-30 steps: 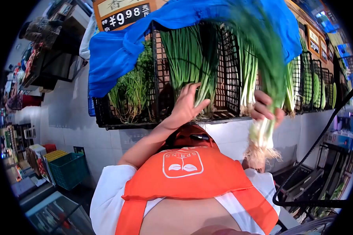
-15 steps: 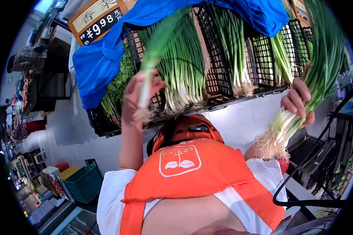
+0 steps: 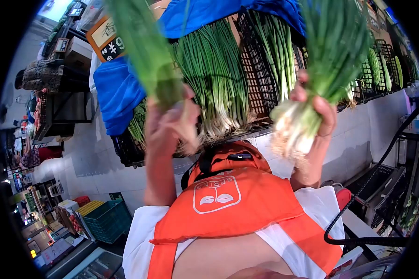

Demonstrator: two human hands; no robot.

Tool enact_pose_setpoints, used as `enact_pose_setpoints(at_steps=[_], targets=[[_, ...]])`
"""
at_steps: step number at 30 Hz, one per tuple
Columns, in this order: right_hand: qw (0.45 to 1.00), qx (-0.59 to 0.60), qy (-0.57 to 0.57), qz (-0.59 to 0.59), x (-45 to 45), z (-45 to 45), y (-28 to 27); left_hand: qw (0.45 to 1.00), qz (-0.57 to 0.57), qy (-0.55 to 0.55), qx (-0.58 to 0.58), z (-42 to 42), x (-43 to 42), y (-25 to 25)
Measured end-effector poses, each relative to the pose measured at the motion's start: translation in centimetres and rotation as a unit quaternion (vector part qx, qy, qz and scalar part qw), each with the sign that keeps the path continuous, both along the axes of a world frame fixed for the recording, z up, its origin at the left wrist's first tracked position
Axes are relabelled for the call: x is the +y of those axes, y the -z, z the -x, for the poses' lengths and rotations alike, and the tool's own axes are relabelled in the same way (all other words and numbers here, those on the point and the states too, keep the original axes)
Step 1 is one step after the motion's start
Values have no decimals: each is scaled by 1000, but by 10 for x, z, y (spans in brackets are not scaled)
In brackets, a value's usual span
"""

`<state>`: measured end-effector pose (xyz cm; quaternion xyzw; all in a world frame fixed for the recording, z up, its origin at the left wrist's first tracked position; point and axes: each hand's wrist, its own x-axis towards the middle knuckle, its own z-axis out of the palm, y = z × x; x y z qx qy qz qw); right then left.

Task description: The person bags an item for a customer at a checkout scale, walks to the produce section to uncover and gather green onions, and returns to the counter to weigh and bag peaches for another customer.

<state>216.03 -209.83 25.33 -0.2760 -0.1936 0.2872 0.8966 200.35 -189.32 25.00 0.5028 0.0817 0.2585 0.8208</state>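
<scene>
A smaller bunch of spring onions is grasped by the left hand, whose fingers are closed around its lower part. Both are blurred, so the exact place of each finger cannot be told. The bunch is held over the left part of the crates, with its leaves pointed to the far side and its roots to the near side.

A larger bunch of spring onions is grasped by the right hand, more to the right. The stalks are wrapped by the fingers just above the white part, and the roots are hung toward the near left.

Between the 2 hands, many loose spring onions are laid in a black crate, with their white ends turned to the near edge. To the right of this crate, more green stalks are seen. The far side is covered by a blue cloth. At the far left, a price sign is partly hidden by the leaves. At the near side, an orange apron is worn over white sleeves.
</scene>
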Motion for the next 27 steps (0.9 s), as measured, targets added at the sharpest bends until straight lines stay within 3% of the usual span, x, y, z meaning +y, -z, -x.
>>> enact_pose_setpoints(at_steps=[3, 5, 7, 8, 9, 11, 15, 17, 20, 21, 23, 25, 27], targets=[[973, -32, -75, 215, 24, -1, 12, 982, -102, 39, 151, -35, -17, 34], [926, -196, 45, 319, 54, 7, 40, 958, -162, 71, 227, -57, -30, 64], [910, -206, 80, 351, 78, 9, 77, 911, -359, 53, 198, -63, -32, 119], [850, -281, 146, 421, 84, 6, 101, 963, -151, 134, 177, -66, -35, 140], [830, -296, 168, 442, 88, 4, 114, 963, -81, 150, 209, -62, -41, 132], [833, -253, 155, 466, 90, 9, 131, 951, -135, 160, 229, -58, -39, 143], [779, -340, 240, 470, 89, 17, 132, 964, 13, 145, 222, -55, -48, 115], [826, -275, 233, 433, 88, 21, 107, 963, 83, 194, 168, -52, -46, 118], [830, -243, 210, 457, 82, 13, 107, 964, -18, 214, 157, -47, -42, 108], [841, -208, 179, 467, 80, 12, 111, 953, -157, 181, 186, -44, -36, 117], [779, -313, 203, 505, 77, 3, 144, 898, -338, 130, 251, -41, -24, 96], [745, -381, 182, 516, 75, 3, 151, 857, -407, 78, 306, -48, -4, 62], [764, -341, 171, 520, 71, 5, 164, 830, -463, 7, 310, -57, 27, 45]])
